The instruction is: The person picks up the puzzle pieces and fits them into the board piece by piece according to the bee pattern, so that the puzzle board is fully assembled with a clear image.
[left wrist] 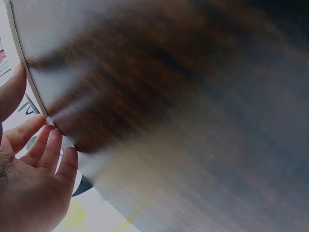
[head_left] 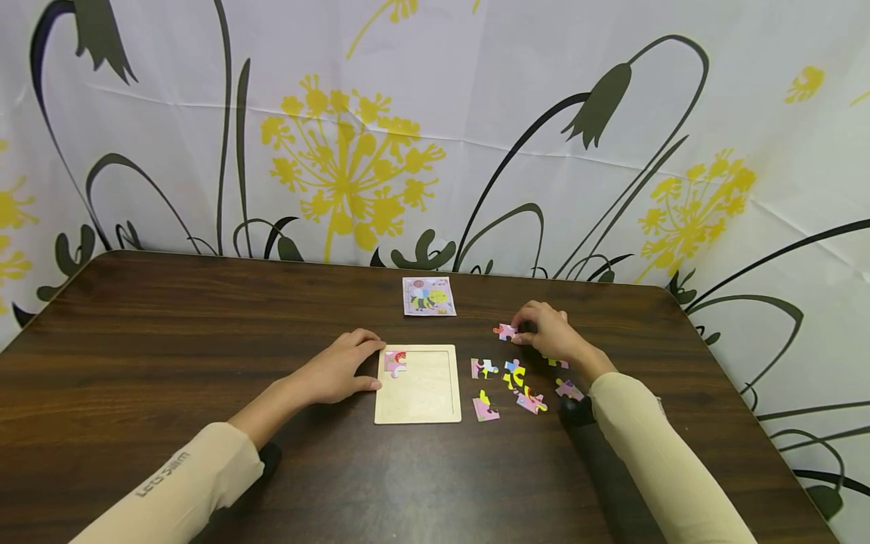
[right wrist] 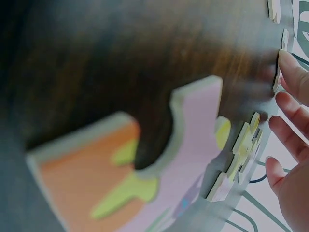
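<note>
My left hand point(head_left: 343, 369) rests at the left side of a pale wooden puzzle tray point(head_left: 418, 415). Its fingertips touch the upper left corner and its thumb the left edge, fingers fairly straight. One pink and red puzzle piece point(head_left: 394, 363) lies in the tray's upper left corner. To the right, my right hand point(head_left: 553, 332) pinches a pink puzzle piece with a red patch point(head_left: 504, 332) between thumb and forefinger, low over the table. The right wrist view shows that piece point(right wrist: 277, 79) edge-on between the fingertips.
Several loose pieces lie between tray and right arm, among them a pink and yellow piece point(head_left: 485, 408), a blue and yellow piece point(head_left: 514, 373) and another piece point(head_left: 569, 389) by the sleeve. A bee picture card point(head_left: 429, 296) lies behind the tray. A patterned cloth point(head_left: 503, 91) hangs behind the table.
</note>
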`<action>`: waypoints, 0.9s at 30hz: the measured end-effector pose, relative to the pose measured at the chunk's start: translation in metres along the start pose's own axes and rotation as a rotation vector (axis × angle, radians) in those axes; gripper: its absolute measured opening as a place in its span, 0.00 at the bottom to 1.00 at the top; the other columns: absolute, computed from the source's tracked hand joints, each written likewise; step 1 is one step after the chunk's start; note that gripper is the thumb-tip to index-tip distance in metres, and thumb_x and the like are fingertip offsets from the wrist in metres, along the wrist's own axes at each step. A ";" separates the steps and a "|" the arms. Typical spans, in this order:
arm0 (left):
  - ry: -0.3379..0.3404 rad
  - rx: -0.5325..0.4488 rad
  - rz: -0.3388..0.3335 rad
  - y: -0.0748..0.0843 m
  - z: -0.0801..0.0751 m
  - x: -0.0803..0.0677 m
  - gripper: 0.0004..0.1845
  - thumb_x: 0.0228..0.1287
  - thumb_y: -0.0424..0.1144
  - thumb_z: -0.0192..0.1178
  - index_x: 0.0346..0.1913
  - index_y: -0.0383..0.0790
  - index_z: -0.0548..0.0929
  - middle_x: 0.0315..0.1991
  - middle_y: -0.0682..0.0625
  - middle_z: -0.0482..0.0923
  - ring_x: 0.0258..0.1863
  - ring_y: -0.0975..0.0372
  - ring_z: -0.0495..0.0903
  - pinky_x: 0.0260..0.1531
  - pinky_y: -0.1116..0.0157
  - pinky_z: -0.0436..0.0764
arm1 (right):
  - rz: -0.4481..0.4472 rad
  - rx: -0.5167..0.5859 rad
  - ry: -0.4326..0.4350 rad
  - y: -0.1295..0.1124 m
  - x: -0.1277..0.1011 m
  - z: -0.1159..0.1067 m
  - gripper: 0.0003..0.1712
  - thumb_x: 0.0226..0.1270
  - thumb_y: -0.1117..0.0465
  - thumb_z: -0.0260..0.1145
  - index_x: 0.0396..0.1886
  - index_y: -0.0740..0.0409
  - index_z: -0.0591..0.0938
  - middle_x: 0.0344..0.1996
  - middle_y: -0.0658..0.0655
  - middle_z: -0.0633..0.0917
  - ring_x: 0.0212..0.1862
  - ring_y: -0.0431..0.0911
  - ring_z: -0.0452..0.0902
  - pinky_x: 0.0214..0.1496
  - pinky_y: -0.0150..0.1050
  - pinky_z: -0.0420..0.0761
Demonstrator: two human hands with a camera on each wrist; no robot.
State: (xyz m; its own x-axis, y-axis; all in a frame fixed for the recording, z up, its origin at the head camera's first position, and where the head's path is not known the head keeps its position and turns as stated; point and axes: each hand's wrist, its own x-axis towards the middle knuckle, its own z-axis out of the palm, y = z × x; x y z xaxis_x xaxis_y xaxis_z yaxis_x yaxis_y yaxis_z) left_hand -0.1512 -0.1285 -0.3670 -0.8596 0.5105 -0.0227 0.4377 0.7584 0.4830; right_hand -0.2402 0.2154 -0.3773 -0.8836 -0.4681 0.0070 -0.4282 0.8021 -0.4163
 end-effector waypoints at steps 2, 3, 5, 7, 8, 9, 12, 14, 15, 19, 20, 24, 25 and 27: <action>0.000 0.002 0.001 0.000 0.000 0.000 0.29 0.57 0.40 0.64 0.58 0.27 0.70 0.56 0.37 0.65 0.56 0.46 0.64 0.53 0.51 0.67 | -0.003 -0.003 0.000 0.000 0.000 0.000 0.07 0.56 0.62 0.68 0.35 0.57 0.81 0.42 0.56 0.76 0.49 0.54 0.67 0.43 0.51 0.57; 0.000 0.002 0.002 0.000 0.000 0.000 0.29 0.57 0.40 0.63 0.58 0.27 0.70 0.56 0.37 0.65 0.56 0.46 0.64 0.53 0.51 0.66 | -0.002 0.000 0.000 0.000 -0.001 0.000 0.07 0.56 0.62 0.68 0.35 0.57 0.81 0.42 0.56 0.76 0.48 0.53 0.67 0.43 0.51 0.57; -0.001 0.003 0.003 0.000 0.000 0.000 0.29 0.57 0.40 0.63 0.58 0.27 0.70 0.56 0.37 0.65 0.56 0.46 0.64 0.53 0.51 0.66 | -0.003 0.005 -0.002 0.000 -0.001 -0.001 0.08 0.56 0.62 0.68 0.35 0.57 0.80 0.42 0.56 0.77 0.48 0.53 0.67 0.43 0.51 0.57; -0.001 0.003 0.004 0.000 0.000 0.000 0.29 0.57 0.40 0.63 0.58 0.27 0.70 0.56 0.37 0.65 0.56 0.46 0.64 0.53 0.51 0.66 | -0.008 0.009 -0.005 -0.001 -0.002 -0.001 0.08 0.56 0.62 0.68 0.36 0.58 0.80 0.41 0.56 0.77 0.48 0.54 0.67 0.44 0.52 0.57; 0.000 0.002 0.004 0.000 0.000 0.000 0.29 0.57 0.39 0.63 0.58 0.27 0.70 0.56 0.37 0.65 0.56 0.46 0.64 0.53 0.51 0.66 | -0.008 0.014 -0.006 -0.001 -0.002 -0.001 0.08 0.56 0.62 0.68 0.36 0.58 0.80 0.41 0.56 0.77 0.48 0.54 0.67 0.44 0.52 0.57; 0.000 0.002 0.004 0.000 0.001 0.000 0.29 0.57 0.39 0.63 0.58 0.27 0.70 0.56 0.37 0.65 0.56 0.46 0.64 0.53 0.51 0.66 | -0.011 0.018 -0.007 -0.002 -0.002 -0.002 0.09 0.56 0.62 0.68 0.36 0.58 0.80 0.41 0.56 0.77 0.48 0.54 0.67 0.45 0.53 0.57; -0.001 0.003 0.002 0.000 0.001 0.000 0.29 0.57 0.39 0.63 0.58 0.27 0.70 0.56 0.37 0.65 0.56 0.46 0.64 0.53 0.51 0.66 | -0.027 0.016 -0.006 -0.002 -0.003 -0.002 0.09 0.56 0.62 0.68 0.35 0.59 0.80 0.39 0.55 0.78 0.47 0.54 0.68 0.45 0.54 0.57; -0.003 0.005 0.001 -0.001 0.001 0.000 0.29 0.57 0.40 0.63 0.58 0.27 0.69 0.56 0.37 0.65 0.56 0.46 0.64 0.53 0.51 0.66 | -0.029 0.019 -0.008 -0.002 -0.003 -0.003 0.08 0.56 0.62 0.68 0.35 0.59 0.80 0.38 0.55 0.78 0.46 0.53 0.69 0.46 0.53 0.57; -0.004 0.005 0.001 -0.001 0.001 0.000 0.29 0.57 0.40 0.63 0.59 0.27 0.69 0.56 0.38 0.65 0.56 0.46 0.64 0.53 0.51 0.66 | -0.033 0.016 -0.009 -0.002 -0.003 -0.003 0.08 0.56 0.62 0.68 0.35 0.59 0.80 0.38 0.55 0.78 0.45 0.52 0.69 0.45 0.53 0.58; -0.006 0.004 0.005 -0.001 0.001 0.000 0.29 0.57 0.40 0.63 0.58 0.27 0.69 0.56 0.38 0.65 0.56 0.45 0.64 0.53 0.51 0.66 | -0.024 0.020 -0.018 -0.002 -0.004 -0.002 0.08 0.56 0.61 0.68 0.35 0.58 0.80 0.37 0.54 0.78 0.45 0.51 0.69 0.46 0.51 0.57; -0.006 0.005 0.006 -0.001 0.001 0.000 0.29 0.57 0.40 0.63 0.58 0.27 0.69 0.56 0.38 0.65 0.56 0.45 0.64 0.53 0.51 0.67 | -0.025 0.020 -0.020 -0.002 -0.004 -0.002 0.08 0.56 0.61 0.68 0.35 0.58 0.80 0.38 0.54 0.78 0.45 0.51 0.69 0.46 0.51 0.57; -0.004 0.008 0.009 -0.001 0.002 0.000 0.29 0.57 0.40 0.63 0.58 0.27 0.69 0.56 0.38 0.65 0.56 0.46 0.64 0.53 0.51 0.67 | -0.030 0.023 -0.015 -0.002 -0.005 -0.003 0.08 0.57 0.62 0.68 0.35 0.58 0.79 0.37 0.53 0.78 0.45 0.51 0.70 0.46 0.51 0.58; -0.004 0.009 0.009 -0.001 0.002 0.000 0.29 0.57 0.40 0.63 0.58 0.27 0.69 0.56 0.38 0.65 0.56 0.46 0.64 0.53 0.51 0.67 | -0.033 0.024 -0.013 -0.003 -0.005 -0.003 0.08 0.57 0.62 0.67 0.35 0.58 0.79 0.37 0.53 0.78 0.45 0.50 0.70 0.47 0.51 0.58; -0.004 0.008 0.009 -0.002 0.002 0.000 0.29 0.57 0.40 0.63 0.58 0.27 0.69 0.56 0.38 0.65 0.56 0.46 0.64 0.53 0.51 0.67 | -0.038 0.027 -0.008 -0.004 -0.005 -0.004 0.08 0.57 0.62 0.67 0.35 0.58 0.79 0.37 0.53 0.78 0.45 0.50 0.70 0.48 0.52 0.58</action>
State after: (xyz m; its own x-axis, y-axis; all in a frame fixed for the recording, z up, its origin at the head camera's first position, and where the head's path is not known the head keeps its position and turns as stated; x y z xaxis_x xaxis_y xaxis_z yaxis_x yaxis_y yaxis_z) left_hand -0.1515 -0.1290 -0.3692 -0.8545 0.5190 -0.0220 0.4476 0.7571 0.4759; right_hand -0.2349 0.2160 -0.3724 -0.8652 -0.5012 0.0163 -0.4562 0.7731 -0.4406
